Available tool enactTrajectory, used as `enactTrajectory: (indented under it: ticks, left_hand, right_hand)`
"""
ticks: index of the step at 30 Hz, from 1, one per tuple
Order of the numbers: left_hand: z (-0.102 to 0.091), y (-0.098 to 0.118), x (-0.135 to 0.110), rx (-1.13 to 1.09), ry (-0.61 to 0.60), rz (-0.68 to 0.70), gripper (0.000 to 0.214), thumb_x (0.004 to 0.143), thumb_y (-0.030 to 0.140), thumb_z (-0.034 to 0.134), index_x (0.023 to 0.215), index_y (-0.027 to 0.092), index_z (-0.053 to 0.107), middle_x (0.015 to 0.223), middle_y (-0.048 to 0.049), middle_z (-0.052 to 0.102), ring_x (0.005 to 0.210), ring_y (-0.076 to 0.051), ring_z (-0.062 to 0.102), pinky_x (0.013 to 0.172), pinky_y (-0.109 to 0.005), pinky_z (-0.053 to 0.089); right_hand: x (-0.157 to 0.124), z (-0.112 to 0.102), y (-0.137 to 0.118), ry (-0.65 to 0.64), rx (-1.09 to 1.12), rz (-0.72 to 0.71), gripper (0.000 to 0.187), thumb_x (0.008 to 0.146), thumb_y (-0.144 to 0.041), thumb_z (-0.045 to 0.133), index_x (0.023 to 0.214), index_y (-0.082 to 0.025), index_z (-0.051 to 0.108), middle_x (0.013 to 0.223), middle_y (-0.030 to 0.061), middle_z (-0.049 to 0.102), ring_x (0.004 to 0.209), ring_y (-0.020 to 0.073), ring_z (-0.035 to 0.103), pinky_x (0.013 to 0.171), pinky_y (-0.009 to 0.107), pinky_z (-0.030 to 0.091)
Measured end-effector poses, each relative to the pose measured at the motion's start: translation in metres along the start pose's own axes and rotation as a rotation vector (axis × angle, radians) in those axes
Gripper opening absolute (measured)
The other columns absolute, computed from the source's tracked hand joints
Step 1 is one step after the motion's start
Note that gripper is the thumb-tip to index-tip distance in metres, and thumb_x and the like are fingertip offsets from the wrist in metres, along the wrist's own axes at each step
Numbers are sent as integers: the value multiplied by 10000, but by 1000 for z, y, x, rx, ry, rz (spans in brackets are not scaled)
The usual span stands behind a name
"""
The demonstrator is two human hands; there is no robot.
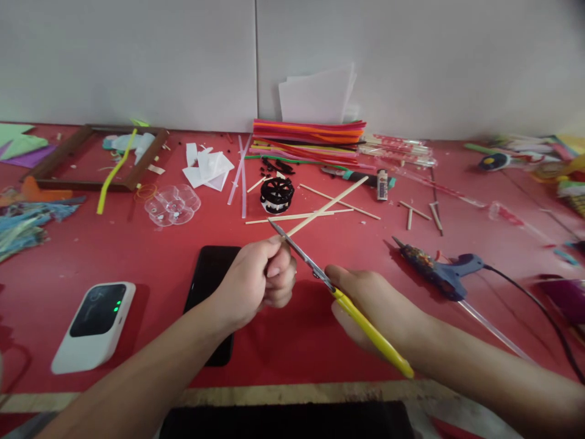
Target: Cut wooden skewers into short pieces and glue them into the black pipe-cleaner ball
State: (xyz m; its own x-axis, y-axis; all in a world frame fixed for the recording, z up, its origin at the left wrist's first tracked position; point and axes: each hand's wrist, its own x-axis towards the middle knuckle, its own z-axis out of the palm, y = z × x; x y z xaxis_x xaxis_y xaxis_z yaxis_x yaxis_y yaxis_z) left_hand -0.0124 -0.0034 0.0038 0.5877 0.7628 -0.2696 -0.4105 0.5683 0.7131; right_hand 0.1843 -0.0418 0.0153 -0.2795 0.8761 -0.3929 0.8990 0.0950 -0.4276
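Between the thumb and fingers of my left hand (258,280) is one end of a thin wooden stick (326,207), which slants up and away to the right. My right hand (375,305) grips yellow-handled scissors (304,256). Their blades reach across to the stick close by my left thumb; whether they touch it I cannot tell. Just beyond lies a small round black wheel-like piece (276,195) with a white lower part. More thin sticks (301,216) rest on the red table around it.
A blue glue gun (441,268) with its cord lies at right. A black phone (208,286) is partly under my left wrist, with a white device (94,326) to its left. Coloured pipe cleaners (306,140), a wooden frame (46,174) and a clear palette (173,204) lie farther back.
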Motion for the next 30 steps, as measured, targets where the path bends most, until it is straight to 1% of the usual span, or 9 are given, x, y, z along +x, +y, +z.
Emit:
enactTrajectory:
  ticks: [3, 9, 16, 19, 22, 25, 26, 28, 30]
  left_hand:
    - [0, 4, -2, -104, -74, -41, 401, 934, 273, 328, 540, 199, 338, 454, 81, 211, 381, -68, 124, 354, -156, 208]
    - [-7, 7, -5, -273, -255, -103, 406, 930, 323, 443, 563, 202, 318, 493, 78, 212, 406, -71, 139, 373, -168, 206]
    - [-16, 10, -4, -480, -401, -207, 432, 959, 303, 456, 575, 207, 284, 505, 77, 218, 393, -63, 142, 358, -168, 210]
    - [-17, 12, -2, -502, -404, -237, 436, 970, 302, 428, 573, 209, 274, 500, 80, 203, 382, -60, 116, 337, -160, 198]
    - [-13, 10, 1, -336, -282, -207, 430, 980, 335, 392, 577, 207, 312, 490, 84, 210, 380, -62, 119, 334, -155, 208]
    - [-8, 5, 4, 6, -20, -52, 367, 983, 368, 366, 657, 206, 408, 516, 83, 286, 385, -60, 153, 352, -163, 236]
    - [-7, 3, 4, 160, 84, 32, 336, 986, 377, 365, 701, 209, 430, 548, 77, 330, 393, -63, 189, 367, -173, 252]
    - [-7, -1, 3, 584, 273, 283, 287, 990, 372, 397, 754, 215, 440, 615, 55, 402, 453, -84, 320, 425, -199, 301]
    - [-9, -3, 0, 1059, 389, 535, 229, 993, 326, 418, 801, 212, 470, 676, 22, 481, 577, -125, 456, 529, -242, 363]
  right_hand:
    - [3, 1, 3, 20, -6, -23, 173, 772, -175, 496, 732, -246, 344, 577, -42, 472, 479, 115, 385, 489, 251, 256]
    - [5, 7, 11, 97, -38, -134, 173, 795, -237, 479, 757, -253, 311, 600, -52, 424, 495, 117, 333, 505, 258, 234]
    - [4, 12, 8, 119, -108, -89, 133, 807, -258, 458, 796, -254, 325, 634, -30, 475, 515, 137, 385, 525, 274, 222]
    - [6, 11, 9, 128, -136, -71, 119, 803, -247, 463, 799, -249, 344, 646, -19, 501, 517, 140, 408, 530, 277, 220]
    - [8, 9, 11, 128, -137, -51, 109, 793, -229, 481, 796, -243, 374, 637, -18, 512, 516, 139, 421, 530, 272, 233]
    - [10, 7, 13, 125, -137, -33, 102, 791, -214, 489, 785, -240, 391, 632, -15, 518, 527, 139, 441, 532, 264, 251]
    - [10, 6, 13, 117, -138, -27, 100, 793, -209, 488, 781, -240, 394, 627, -16, 518, 523, 138, 442, 530, 264, 251]
    - [9, 5, 13, 101, -131, -10, 103, 798, -198, 486, 773, -242, 396, 611, -20, 514, 508, 135, 437, 522, 264, 248]
    - [8, 5, 12, 83, -105, -2, 114, 792, -190, 496, 770, -243, 398, 604, -22, 516, 504, 134, 438, 517, 260, 253]
